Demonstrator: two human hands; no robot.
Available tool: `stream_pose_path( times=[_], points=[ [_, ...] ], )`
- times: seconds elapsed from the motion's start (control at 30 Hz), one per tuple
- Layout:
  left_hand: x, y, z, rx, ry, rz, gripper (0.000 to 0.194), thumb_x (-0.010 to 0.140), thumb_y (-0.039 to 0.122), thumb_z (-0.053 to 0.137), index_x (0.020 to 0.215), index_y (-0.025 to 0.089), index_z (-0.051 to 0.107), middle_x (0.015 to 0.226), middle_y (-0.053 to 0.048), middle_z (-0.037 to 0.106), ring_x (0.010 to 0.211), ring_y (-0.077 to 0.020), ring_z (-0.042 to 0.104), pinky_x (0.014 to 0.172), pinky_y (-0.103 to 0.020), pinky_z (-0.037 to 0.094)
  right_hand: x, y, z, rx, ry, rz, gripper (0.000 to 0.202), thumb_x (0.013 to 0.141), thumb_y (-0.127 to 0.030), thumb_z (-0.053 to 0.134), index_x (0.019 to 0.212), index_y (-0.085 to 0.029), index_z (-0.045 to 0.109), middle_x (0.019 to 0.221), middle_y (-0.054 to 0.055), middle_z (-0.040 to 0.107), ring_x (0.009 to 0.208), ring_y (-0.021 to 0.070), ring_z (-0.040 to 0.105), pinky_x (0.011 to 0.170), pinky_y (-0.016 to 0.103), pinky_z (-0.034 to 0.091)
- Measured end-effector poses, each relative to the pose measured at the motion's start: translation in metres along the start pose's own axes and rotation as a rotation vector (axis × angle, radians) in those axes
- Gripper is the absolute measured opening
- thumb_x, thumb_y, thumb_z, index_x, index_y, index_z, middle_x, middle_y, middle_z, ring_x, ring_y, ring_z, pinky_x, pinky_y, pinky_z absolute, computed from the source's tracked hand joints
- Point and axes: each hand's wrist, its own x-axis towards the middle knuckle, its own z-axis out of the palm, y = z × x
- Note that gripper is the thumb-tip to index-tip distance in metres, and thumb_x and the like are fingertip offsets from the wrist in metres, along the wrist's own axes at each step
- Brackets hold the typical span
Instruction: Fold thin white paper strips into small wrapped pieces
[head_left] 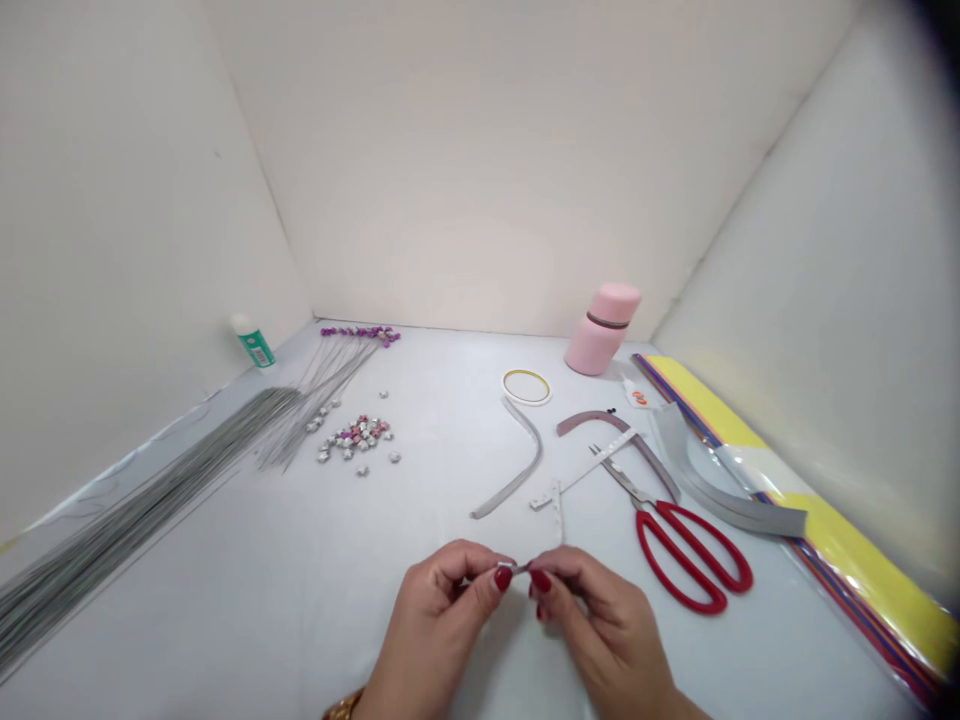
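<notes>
My left hand (454, 610) and my right hand (596, 620) meet low in the middle, both closed in a pinch. Between their fingertips stretches a short bit of narrow paper strip (520, 570), mostly covered by the fingers. Just beyond my right hand, a pale patterned strip (557, 510) runs up the table; whether it joins the held piece I cannot tell. Another such strip (589, 470) lies slanted across its far end. A curved bundle of grey strips (525, 470) rests ahead. Red-handled scissors (652, 500) lie to the right, blades pointing away.
Small folded paper stars (360, 435) and a long bundle of grey wires (165, 500) lie at left. Purple-tipped stems (360, 335), a glue stick (253, 342), a tape roll (526, 386) and a pink flask (602, 330) stand farther back. Packs of coloured paper (847, 540) line the right.
</notes>
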Motion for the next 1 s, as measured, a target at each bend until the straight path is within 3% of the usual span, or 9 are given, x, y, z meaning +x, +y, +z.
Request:
stream_pose_path(
  times=[0.1,0.17,0.27,0.43,0.77,1.0],
  points=[
    [0.003,-0.001,0.001,-0.054,-0.002,-0.114,0.023,0.071,0.035,0.062,0.065,0.013,0.064,0.055,0.001,0.055,0.057,-0.011,0.048,0.058,-0.021,0.039,0.003,0.001,-0.003,-0.164,0.117,-0.213,0.017,0.079,-0.017,0.05,0.094,-0.021,0.056,0.089,0.009,0.061,0.084,0.0225,0.055,0.074,0.034,0.043],
    [0.005,-0.003,0.001,-0.078,0.005,-0.131,0.023,0.069,0.036,0.063,0.063,0.013,0.065,0.054,0.002,0.054,0.056,-0.0106,0.047,0.058,-0.02,0.039,0.005,0.001,-0.003,-0.227,0.031,-0.254,0.016,0.079,-0.016,0.05,0.091,-0.022,0.058,0.086,0.008,0.062,0.083,0.0227,0.055,0.076,0.036,0.041],
    [0.005,-0.002,0.0,-0.089,0.022,-0.154,0.023,0.066,0.036,0.065,0.065,0.013,0.066,0.053,0.002,0.056,0.056,-0.0112,0.048,0.058,-0.021,0.039,0.007,-0.001,-0.001,-0.2,-0.122,-0.116,0.015,0.083,-0.02,0.045,0.075,-0.021,0.058,0.066,0.004,0.06,0.065,0.0184,0.054,0.065,0.031,0.042],
    [0.008,0.0,-0.001,-0.104,0.051,-0.193,0.024,0.061,0.036,0.069,0.067,0.013,0.067,0.051,0.001,0.057,0.054,-0.0118,0.05,0.057,-0.023,0.039,0.006,-0.004,-0.001,-0.064,-0.211,0.047,0.022,0.085,-0.028,0.042,0.072,-0.019,0.056,0.061,0.001,0.056,0.058,0.0148,0.052,0.056,0.024,0.041],
    [0.009,-0.004,-0.003,-0.104,0.008,-0.219,0.021,0.063,0.031,0.068,0.063,0.011,0.061,0.051,0.003,0.052,0.05,-0.0083,0.045,0.052,-0.019,0.035,0.009,-0.006,0.0,0.103,-0.234,0.091,0.018,0.084,-0.028,0.046,0.078,-0.018,0.06,0.067,0.001,0.061,0.062,0.0132,0.054,0.058,0.02,0.041],
    [0.01,0.001,-0.003,-0.071,-0.027,-0.177,0.015,0.069,0.025,0.062,0.064,0.011,0.061,0.051,0.002,0.054,0.051,-0.0088,0.048,0.054,-0.019,0.039,0.006,0.004,0.001,0.163,-0.266,0.211,0.023,0.085,-0.031,0.044,0.077,-0.016,0.06,0.055,-0.002,0.051,0.048,0.01,0.045,0.047,0.02,0.038]
  ],
)
